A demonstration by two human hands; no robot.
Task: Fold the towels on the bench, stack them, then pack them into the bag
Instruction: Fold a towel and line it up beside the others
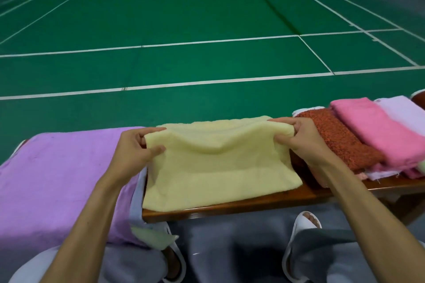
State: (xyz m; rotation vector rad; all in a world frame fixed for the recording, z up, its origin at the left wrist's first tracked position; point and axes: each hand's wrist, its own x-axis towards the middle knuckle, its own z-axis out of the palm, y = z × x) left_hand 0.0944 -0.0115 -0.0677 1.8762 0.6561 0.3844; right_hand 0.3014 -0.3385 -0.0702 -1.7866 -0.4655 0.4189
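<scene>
The left grip [135, 149] and the right grip [301, 139] each pinch an upper corner of the yellow towel [213, 167], thumb on the near face and fingers curled behind; both are clenched on cloth, neither released. The towel's lower part lies flat on the wooden tabletop [253, 202], its near edge close to the tabletop's front lip; the upper edge is raised off the wood and sags a little between the two corners. Holding both corners at once likely keeps that edge straight, so it can be laid evenly for a fold; the flat lower part anchors the cloth while the top is moved.

To the left a purple towel [57, 179] is spread wide and unfolded, draping over the tabletop's end and front; it probably waits its turn. To the right a rust towel [338, 135], a pink towel [377, 128] and a pale lilac towel [400, 108] lie folded and overlapping side by side, the rust one just beside the right grip; they look finished but not yet squared into one stack. No bag shows, so packing seems some way off.

Beyond lies a green court floor [184, 18] with white lines; a white slipper [303, 220] shows below the tabletop.
</scene>
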